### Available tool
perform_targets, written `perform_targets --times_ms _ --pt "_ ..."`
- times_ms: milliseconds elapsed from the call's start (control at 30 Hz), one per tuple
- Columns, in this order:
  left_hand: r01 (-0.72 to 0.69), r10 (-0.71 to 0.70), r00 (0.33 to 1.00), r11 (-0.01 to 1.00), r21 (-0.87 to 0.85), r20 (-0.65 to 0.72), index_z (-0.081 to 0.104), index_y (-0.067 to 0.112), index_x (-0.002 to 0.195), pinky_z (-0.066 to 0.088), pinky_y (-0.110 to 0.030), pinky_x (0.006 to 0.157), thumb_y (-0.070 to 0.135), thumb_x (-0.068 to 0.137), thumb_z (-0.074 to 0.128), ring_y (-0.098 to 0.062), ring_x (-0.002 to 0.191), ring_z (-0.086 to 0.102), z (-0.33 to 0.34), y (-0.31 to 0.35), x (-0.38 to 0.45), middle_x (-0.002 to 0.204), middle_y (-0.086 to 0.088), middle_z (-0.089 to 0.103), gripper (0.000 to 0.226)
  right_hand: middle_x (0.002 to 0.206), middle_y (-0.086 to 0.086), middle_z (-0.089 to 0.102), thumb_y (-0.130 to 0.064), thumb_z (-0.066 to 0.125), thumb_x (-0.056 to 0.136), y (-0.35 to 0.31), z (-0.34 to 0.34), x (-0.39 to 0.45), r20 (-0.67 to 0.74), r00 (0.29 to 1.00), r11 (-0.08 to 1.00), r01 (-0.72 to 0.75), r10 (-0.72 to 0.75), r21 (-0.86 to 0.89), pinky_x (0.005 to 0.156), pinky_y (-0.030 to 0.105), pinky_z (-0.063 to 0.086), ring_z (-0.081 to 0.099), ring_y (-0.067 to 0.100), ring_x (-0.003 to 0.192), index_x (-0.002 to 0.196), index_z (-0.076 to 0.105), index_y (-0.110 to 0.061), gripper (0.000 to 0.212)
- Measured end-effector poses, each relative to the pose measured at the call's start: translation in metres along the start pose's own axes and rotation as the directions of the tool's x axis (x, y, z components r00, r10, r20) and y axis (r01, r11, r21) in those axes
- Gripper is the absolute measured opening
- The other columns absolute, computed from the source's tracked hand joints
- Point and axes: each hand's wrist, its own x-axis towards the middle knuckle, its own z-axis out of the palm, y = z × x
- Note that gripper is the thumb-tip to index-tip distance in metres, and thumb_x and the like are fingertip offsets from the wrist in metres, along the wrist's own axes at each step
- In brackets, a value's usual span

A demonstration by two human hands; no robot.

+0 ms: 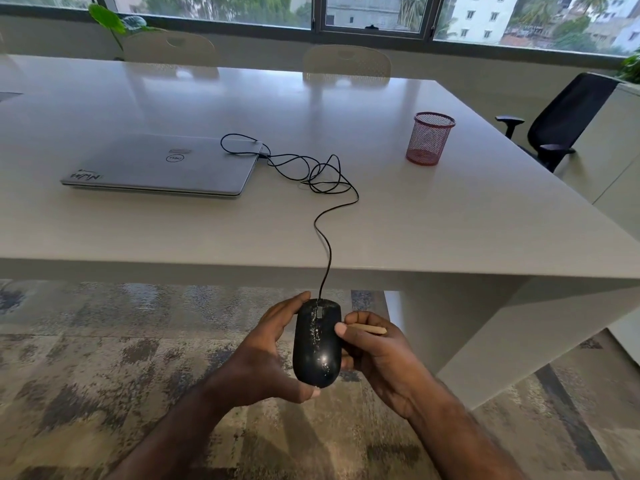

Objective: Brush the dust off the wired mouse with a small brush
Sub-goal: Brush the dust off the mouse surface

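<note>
The black wired mouse (318, 342), speckled with pale dust, is up in the air in front of the counter's (415, 220) near edge. Left hand (273, 355) cradles it, grip curled round nose and tail. Right hand (377, 355) pinches a small brush (367, 329) against the mouse's right side, bristles hidden. The cable (325, 216) runs up to a closed laptop (162, 166); a red mesh cup (430, 138) stands well apart.

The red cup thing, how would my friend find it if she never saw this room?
Start at the big white table. Go to its right side, past the closed laptop and the tangled black cord. The pen holder stands alone there: the only red thing, made of see-through wire mesh.
</note>
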Motion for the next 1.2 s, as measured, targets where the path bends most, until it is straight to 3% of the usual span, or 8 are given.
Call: perform_targets --times_ms 267,400,500,633,767,867,967,1200 --pt "0.026 -0.015 0.997 0.991 0.135 -0.082 0.025 0.036 0.152 0.04 -0.006 0.094 0.023 0.053 0.098 0.01 0.129 0.04 -0.005 -0.009 -0.01 0.143 0.025 0.042 0.124 0.08 0.012 0.074 -0.006 0.083 0.064 0.007 -0.001 0.003 -0.08 0.996 0.994 0.045 -0.037 0.095 0.049 0.03 0.055 0.069 0.02 0.062 0.085 0.064 -0.009 0.028" --pt "0.029 0.025 0.971 0.975 0.219 -0.239 0.071 0.035 0.109 0.053 -0.025 0.076 0.009 0.065 0.091 -0.007 0.088 0.069 -0.007 -0.014 -0.019 0.093 0.009 0.075 0.056 0.081 0.011 0.074 -0.006 0.082 0.063 0.009 -0.001 0.002 -0.112 0.993 0.993 0.056 -0.045 0.105 0.053 0.032 0.056 0.071 0.021 0.066 0.086 0.063 -0.01 0.03" --pt "0.088 -0.029 0.943 0.982 0.166 -0.331 0.08 0.031 0.072 0.051 -0.018 0.059 0.012 0.076 0.084 -0.006 0.06 0.068 -0.001 -0.014 -0.026 0.069 0.005 0.076 0.02 0.083 0.013 0.073 -0.006 0.084 0.062 0.013 -0.001 0.001 -0.136 0.989 0.99 0.068 -0.051 0.125 0.054 0.033 0.057 0.07 0.023 0.066 0.085 0.064 -0.011 0.031" --pt "0.134 -0.106 0.888 0.991 0.029 -0.448 0.078 0.032 0.076 0.048 -0.014 0.063 0.021 0.091 0.068 -0.002 0.067 0.07 0.009 -0.012 -0.033 0.076 0.005 0.077 0.021 0.082 0.013 0.072 -0.005 0.083 0.062 0.018 0.003 0.001 -0.173 0.983 0.985 0.087 -0.06 0.151 0.051 0.032 0.056 0.068 0.022 0.064 0.086 0.063 -0.01 0.032" --pt "0.07 -0.093 0.916 0.995 -0.075 -0.391 0.06 0.043 0.123 0.05 -0.018 0.078 0.023 0.097 0.061 -0.003 0.096 0.066 0.024 -0.009 -0.042 0.106 0.015 0.07 0.032 0.083 0.013 0.071 -0.004 0.082 0.064 0.025 0.008 0.0 -0.198 0.978 0.979 0.099 -0.063 0.178 0.053 0.031 0.058 0.069 0.023 0.066 0.086 0.062 -0.01 0.03" --pt "0.081 -0.056 0.922 0.995 0.05 -0.382 0.036 0.059 0.134 0.051 -0.01 0.075 0.055 0.075 0.068 0.008 0.103 0.059 0.036 -0.003 -0.045 0.116 0.034 0.056 0.067 0.082 0.011 0.074 -0.004 0.081 0.068 0.031 0.013 -0.001 -0.194 0.979 0.976 0.102 -0.064 0.195 0.056 0.031 0.06 0.072 0.021 0.068 0.089 0.061 -0.01 0.03" --pt "0.05 0.043 0.876 0.983 0.178 -0.481 0.032 0.069 0.123 0.04 0.002 0.077 0.061 0.056 0.078 0.013 0.103 0.054 0.049 0.002 -0.038 0.113 0.042 0.05 0.081 0.08 0.008 0.075 -0.006 0.082 0.069 0.035 0.018 -0.003 -0.193 0.979 0.973 0.1 -0.059 0.209 0.057 0.031 0.06 0.073 0.02 0.069 0.092 0.06 -0.01 0.032" --pt "0.035 0.12 0.776 0.972 0.233 -0.62 0.059 0.033 0.118 0.047 -0.008 0.078 0.053 0.051 0.085 -0.002 0.097 0.061 0.057 -0.009 -0.024 0.106 0.02 0.06 0.075 0.077 0.007 0.074 -0.007 0.081 0.07 0.038 0.025 -0.003 -0.216 0.975 0.97 0.098 -0.05 0.221 0.062 0.033 0.056 0.071 0.02 0.068 0.091 0.06 -0.011 0.031"
